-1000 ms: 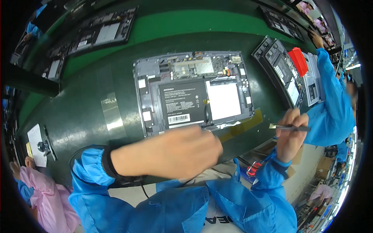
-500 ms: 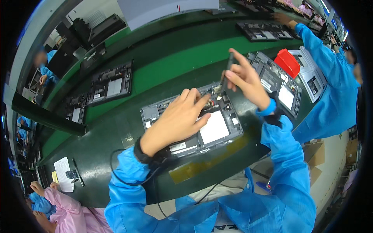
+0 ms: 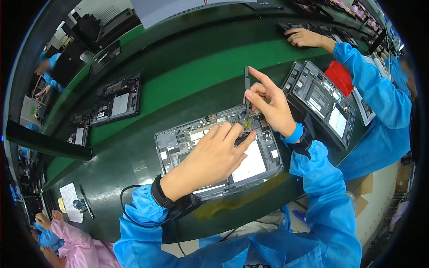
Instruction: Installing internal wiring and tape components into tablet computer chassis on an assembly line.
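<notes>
The right fingers [image 3: 257, 99] pinch a slim dark tool [image 3: 247, 85] upright; the left fingers [image 3: 222, 132] bend over an opened laptop [image 3: 250, 165] beneath, whether gripping anything I can't tell.

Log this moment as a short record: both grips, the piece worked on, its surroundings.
Left grip: over the opened device; whether it pinches anything is hidden
Right grip: holds a slim dark tool, nearly upright
Tool's lower end: at the device's far right part; contact unclear
Rightward: stacked opened devices, red bin
Leftward: paper sheet, pen
Other person's hand: at dark devices farther back
</notes>
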{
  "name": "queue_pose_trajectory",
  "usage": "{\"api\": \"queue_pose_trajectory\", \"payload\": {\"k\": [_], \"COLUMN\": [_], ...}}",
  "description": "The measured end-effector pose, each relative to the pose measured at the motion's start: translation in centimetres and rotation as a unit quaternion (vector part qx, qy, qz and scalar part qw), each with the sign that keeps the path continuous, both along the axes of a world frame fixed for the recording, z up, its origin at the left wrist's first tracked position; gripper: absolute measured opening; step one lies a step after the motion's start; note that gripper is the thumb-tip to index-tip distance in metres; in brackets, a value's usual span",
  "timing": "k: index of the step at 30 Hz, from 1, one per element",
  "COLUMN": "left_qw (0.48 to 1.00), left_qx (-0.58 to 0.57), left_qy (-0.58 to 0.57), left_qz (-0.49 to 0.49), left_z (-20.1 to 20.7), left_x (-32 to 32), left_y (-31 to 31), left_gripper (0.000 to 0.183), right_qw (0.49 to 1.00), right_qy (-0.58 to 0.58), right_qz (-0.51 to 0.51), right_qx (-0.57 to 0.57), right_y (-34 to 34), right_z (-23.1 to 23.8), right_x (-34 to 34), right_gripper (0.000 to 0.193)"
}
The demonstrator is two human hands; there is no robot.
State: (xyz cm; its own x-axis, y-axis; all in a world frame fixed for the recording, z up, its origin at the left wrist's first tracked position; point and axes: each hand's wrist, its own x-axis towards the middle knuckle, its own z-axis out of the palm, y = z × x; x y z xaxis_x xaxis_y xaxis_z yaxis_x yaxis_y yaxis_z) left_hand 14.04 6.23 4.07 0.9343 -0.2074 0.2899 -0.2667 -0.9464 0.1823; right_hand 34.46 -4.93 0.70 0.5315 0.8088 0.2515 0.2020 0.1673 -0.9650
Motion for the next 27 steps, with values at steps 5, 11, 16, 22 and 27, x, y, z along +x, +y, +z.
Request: {"api": "queue_pose_trajectory", "payload": {"k": [5, 11, 16, 22, 27], "left_qw": [1.000, 1.000, 1.000, 1.000, 0.998], "left_qx": [-0.007, -0.005, -0.007, 0.012, 0.061], "left_qy": [0.004, 0.018, 0.014, 0.007, 0.020], "left_qz": [-0.008, -0.006, -0.009, -0.021, 0.009], "left_z": [0.0, 0.3, -0.1, 0.2, 0.8], "left_x": [0.1, 0.1, 0.1, 0.2, 0.1], "left_y": [0.2, 0.1, 0.2, 0.1, -1.0], "left_gripper": [0.050, 0.051, 0.051, 0.053, 0.053], "right_qw": [0.998, 0.992, 0.986, 0.990, 0.987], "right_qy": [-0.048, -0.121, -0.165, -0.144, -0.136], "right_qz": [-0.005, -0.006, -0.005, -0.008, -0.085], "right_qx": [-0.038, -0.045, -0.033, -0.007, -0.014], "right_y": [-0.4, -0.6, -0.5, -0.5, -1.2], "right_z": [0.5, 0.6, 0.0, -0.6, 0.6], "right_x": [-0.5, -0.5, -0.3, 0.0, 0.3], "right_gripper": [0.063, 0.064, 0.064, 0.063, 0.052]}}
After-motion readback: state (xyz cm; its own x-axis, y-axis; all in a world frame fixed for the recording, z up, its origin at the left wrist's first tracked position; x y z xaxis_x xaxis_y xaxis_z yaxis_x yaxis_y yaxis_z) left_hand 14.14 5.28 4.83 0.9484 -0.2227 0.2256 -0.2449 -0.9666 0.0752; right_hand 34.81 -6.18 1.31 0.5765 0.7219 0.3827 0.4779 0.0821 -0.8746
